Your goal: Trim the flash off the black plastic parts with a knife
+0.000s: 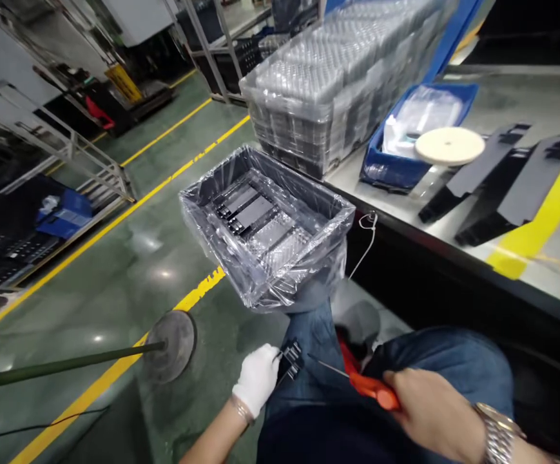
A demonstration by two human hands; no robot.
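My left hand (256, 376), in a white glove, is closed on a small black part (292, 359) with ridges or slots, held over my jeans-clad leg. Bare and wearing a metal watch, my right hand (429, 406) grips an orange-handled tool (374, 390) with a thin metal shaft. The shaft points left toward the black part, with a gap between them. Ahead of my knees, a grey crate (340, 216) lined with clear plastic film holds several flat grey and black parts (255, 211), some under film.
To the right, a bench (400, 232) carries a blue bin (390, 171), a pale round disc (450, 145) and long black-and-grey parts (531, 180). Film-wrapped stacked trays (303, 96) stand behind the crate. At left, a pole with a round base (176, 348) rests on the green floor.
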